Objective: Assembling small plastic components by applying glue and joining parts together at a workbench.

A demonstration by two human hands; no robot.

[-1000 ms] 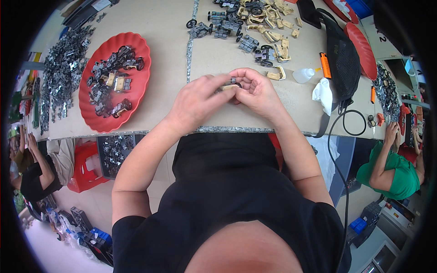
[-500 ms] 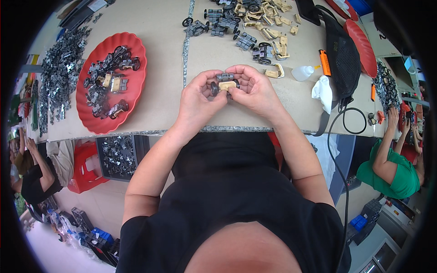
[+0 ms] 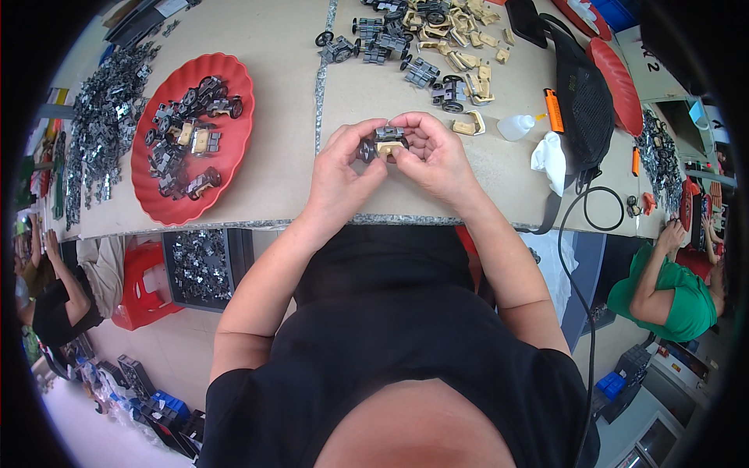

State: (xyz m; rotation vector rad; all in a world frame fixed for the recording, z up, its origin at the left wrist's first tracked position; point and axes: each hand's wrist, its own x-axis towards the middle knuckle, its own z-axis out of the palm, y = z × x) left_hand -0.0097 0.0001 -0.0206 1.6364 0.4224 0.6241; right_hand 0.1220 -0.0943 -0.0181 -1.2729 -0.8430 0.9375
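Observation:
Between my hands, above the near part of the table, is a small toy vehicle chassis (image 3: 388,137) in grey with black wheels and a tan piece on its near side. My left hand (image 3: 347,160) grips it from the left, fingers curled round the wheel end. From the other side my right hand (image 3: 431,156) holds it, with the thumb against the tan piece. Beyond my hands lie more grey wheeled chassis (image 3: 421,72) and a pile of loose tan parts (image 3: 468,58). One tan part (image 3: 468,123) rests just to the right of my fingers.
A red scalloped tray (image 3: 236,156) with several assembled pieces stands at left, beside a heap of grey parts (image 3: 101,117). Rightward are a dropper bottle (image 3: 515,126), an orange tool (image 3: 554,111), white cloth (image 3: 550,160), a black bag (image 3: 587,109) and a cable. Co-workers sit at both sides.
The chassis has tilted slightly in my hands, and its tan piece sits a little closer to the grey body. At right, the co-worker in green has lowered a hand.

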